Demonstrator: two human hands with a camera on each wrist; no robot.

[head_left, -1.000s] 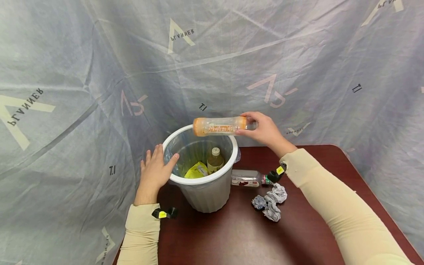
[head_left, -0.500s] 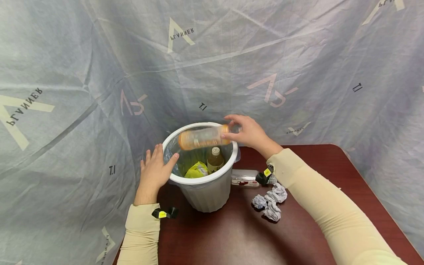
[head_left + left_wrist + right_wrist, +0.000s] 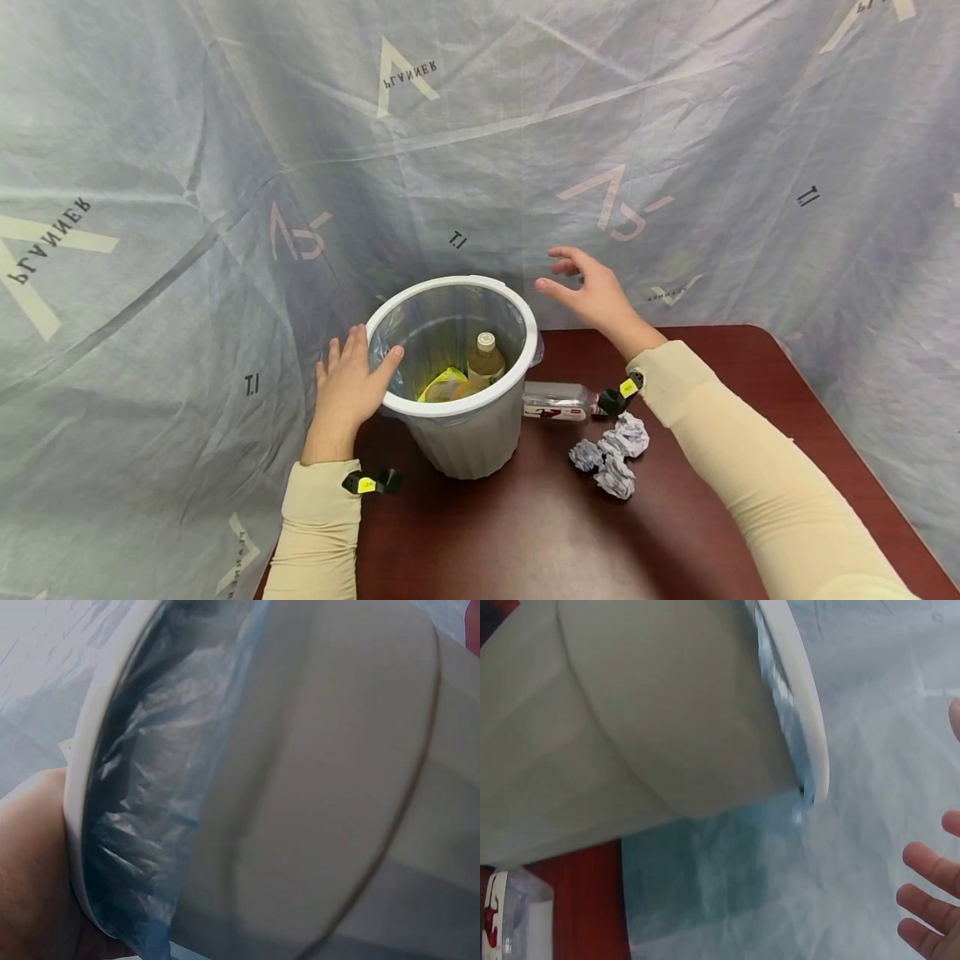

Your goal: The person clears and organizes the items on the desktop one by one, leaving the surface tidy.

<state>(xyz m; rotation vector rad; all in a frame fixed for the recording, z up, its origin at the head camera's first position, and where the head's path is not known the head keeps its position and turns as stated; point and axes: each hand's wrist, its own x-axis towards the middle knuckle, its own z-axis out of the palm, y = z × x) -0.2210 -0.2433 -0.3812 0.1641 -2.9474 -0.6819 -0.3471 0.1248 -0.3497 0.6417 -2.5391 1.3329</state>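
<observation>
A grey-white trash bin (image 3: pixel 468 442) with a plastic liner (image 3: pixel 161 757) stands on the table. My left hand (image 3: pixel 348 392) rests at its left rim with straight, spread fingers; the left wrist view shows that hand (image 3: pixel 34 859) against the rim. Beyond the bin's right rim, my right hand (image 3: pixel 600 298) hangs in the air with nothing in it, fingers apart and lightly bent. Inside the bin stands a brown drink bottle (image 3: pixel 486 362) with a white cap. The orange-ended clear bottle (image 3: pixel 452 390) lies beside it over a yellow wrapper (image 3: pixel 451 374), partly hidden by the front rim.
Right of the bin, a clear plastic bottle (image 3: pixel 557 402) lies on its side on the dark red table (image 3: pixel 540 533). Several crumpled paper balls (image 3: pixel 617 475) lie just in front of it. A grey printed sheet (image 3: pixel 480 150) hangs behind and around the table.
My right hand carried the orange-ended bottle leftward over the bin and let it go; the bottle now lies inside. The hand has drawn back to the right. My left hand has stayed at the rim.
</observation>
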